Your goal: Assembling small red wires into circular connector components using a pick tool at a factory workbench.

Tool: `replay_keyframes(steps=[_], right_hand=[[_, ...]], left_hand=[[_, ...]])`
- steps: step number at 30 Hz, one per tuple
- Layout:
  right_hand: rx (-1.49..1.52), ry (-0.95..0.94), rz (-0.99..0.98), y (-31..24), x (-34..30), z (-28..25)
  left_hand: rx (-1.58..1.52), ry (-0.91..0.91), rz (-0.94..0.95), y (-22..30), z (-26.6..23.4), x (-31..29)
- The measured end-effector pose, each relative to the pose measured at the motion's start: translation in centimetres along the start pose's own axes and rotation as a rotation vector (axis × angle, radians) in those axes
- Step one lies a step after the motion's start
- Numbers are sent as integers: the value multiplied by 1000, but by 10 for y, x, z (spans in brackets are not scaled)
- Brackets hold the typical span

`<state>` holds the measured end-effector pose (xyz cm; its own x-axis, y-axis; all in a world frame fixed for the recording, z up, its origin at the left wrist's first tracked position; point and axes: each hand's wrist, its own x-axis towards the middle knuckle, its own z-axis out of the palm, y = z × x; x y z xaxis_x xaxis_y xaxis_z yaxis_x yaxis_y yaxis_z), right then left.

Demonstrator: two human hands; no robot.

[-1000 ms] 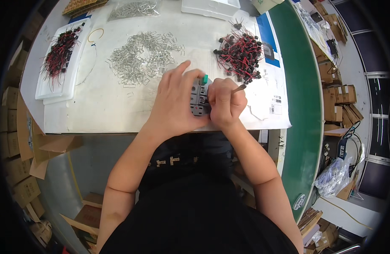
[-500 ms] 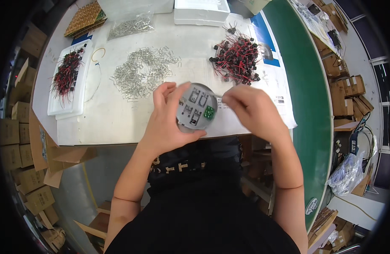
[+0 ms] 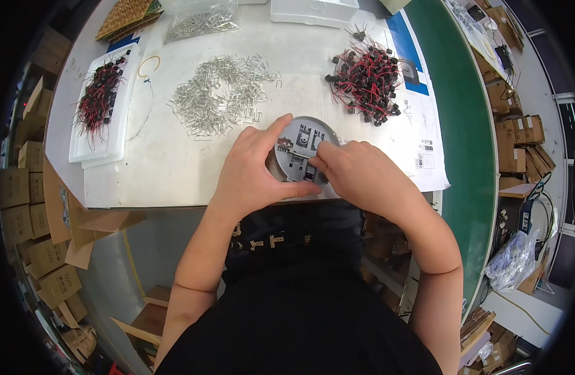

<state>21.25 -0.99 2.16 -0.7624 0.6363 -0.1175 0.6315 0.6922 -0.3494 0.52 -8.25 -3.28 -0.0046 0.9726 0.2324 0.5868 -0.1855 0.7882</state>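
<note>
My left hand (image 3: 253, 164) is wrapped around the left rim of a round grey plastic housing (image 3: 305, 122), thumb along its near edge and fingers at its far left side. The housing's inside faces up, with moulded slots and small dark metal parts in it. My right hand (image 3: 356, 172) is closed over the housing's right part, fingertips pinched. From them a thin, light-coloured rod (image 3: 298, 155) runs leftward across the housing; its exact kind cannot be made out. My right fingers cover the housing's right side.
Beyond my hands lies a heap of U-shaped metal clips (image 3: 203, 103). To its right is a pile of black parts with red wires (image 3: 368, 81); more fill a white tray (image 3: 117, 140) at left. A bag of clips (image 3: 203, 24) and white boxes (image 3: 315, 11) stand at the back.
My right hand has moved left onto the housing, with its fingertips now over the inside. They cover the place where a small green board showed. The housing has shifted slightly right in view.
</note>
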Motion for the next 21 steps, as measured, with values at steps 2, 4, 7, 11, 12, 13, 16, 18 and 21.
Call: replay_keyframes(steps=[2,4,7,11,12,13,16,18,21], right_hand=[[-19,26,-7,1,0,-1],[-57,84,-23,1,0,-3],[-126,127,-14,-5,0,-5],[-152,116,9,-7,0,-2],[-148,100,16,-7,1,-1],[-148,101,17,-8,0,1],[-118,123,38,-8,0,4],[-113,135,24,-5,0,9],[-104,161,-3,-2,0,12]], left_hand=[[-1,16,6,-1,2,-1],[-3,23,8,-2,2,-2],[-3,23,-2,-1,1,-1],[11,37,0,-1,2,-1],[11,36,0,-1,2,-1],[12,36,1,-1,2,-1],[13,38,2,-3,4,-1],[5,66,20,-8,7,-2],[3,75,24,-9,8,-3]])
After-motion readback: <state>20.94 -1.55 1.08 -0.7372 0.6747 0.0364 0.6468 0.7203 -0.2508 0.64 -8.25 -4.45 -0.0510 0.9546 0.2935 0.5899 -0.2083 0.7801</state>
